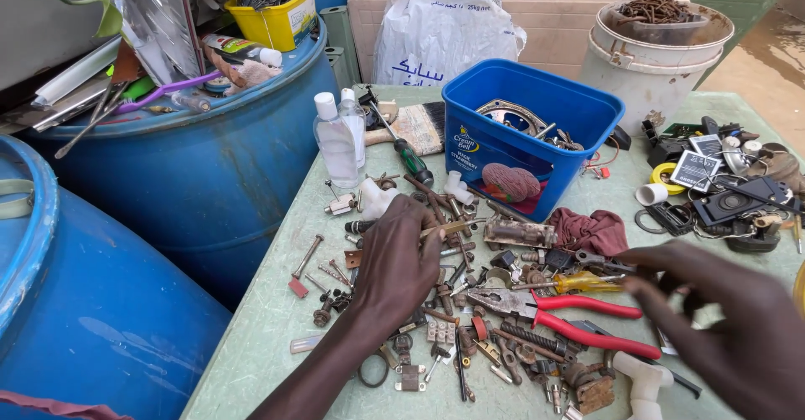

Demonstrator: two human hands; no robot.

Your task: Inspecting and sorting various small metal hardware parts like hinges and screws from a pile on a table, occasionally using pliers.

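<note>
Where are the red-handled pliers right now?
In the head view the red-handled pliers lie flat on the green table, right of centre, among rusty hardware, just below the yellow-handled screwdriver and between the left hand and the right hand.

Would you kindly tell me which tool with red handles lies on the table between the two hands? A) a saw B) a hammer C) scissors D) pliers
D: the pliers lie with metal jaws pointing left and two red handles running right, between the left hand and the right hand.
</note>
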